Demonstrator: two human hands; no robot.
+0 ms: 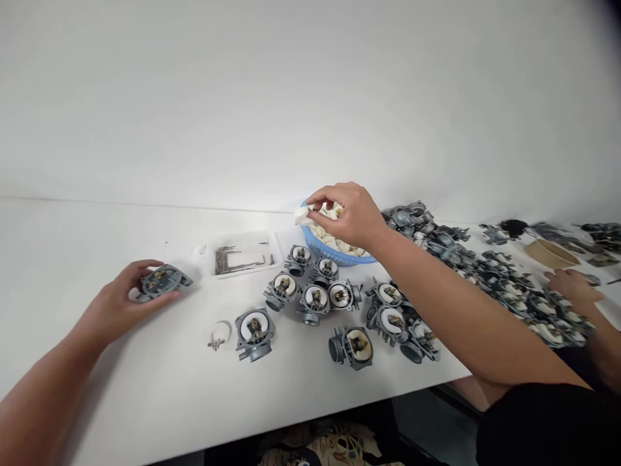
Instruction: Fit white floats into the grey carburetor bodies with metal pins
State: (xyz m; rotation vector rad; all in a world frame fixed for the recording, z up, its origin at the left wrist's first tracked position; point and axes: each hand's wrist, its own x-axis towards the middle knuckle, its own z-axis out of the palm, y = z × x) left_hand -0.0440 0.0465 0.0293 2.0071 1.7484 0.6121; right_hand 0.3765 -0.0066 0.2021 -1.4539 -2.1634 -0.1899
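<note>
My left hand (129, 294) grips a grey metal carburetor body (163, 281) at the left of the table, its open side with brass parts facing up. Over the rim of a blue basket (334, 257), my right hand (347, 213) pinches a white carburetor float (303, 215). More white floats (339, 244) fill that basket. A single float with a small metal piece (219, 334) lies on the table between my left hand and a carburetor (255, 330) with a white float in it.
A white tray (276, 249) with thin metal pins stands left of the basket. Several carburetors (315, 298) sit in front of it; a large heap (504, 278) spreads right. Another person's hand (575, 288) and a tan ring-shaped thing (550, 254) are at far right.
</note>
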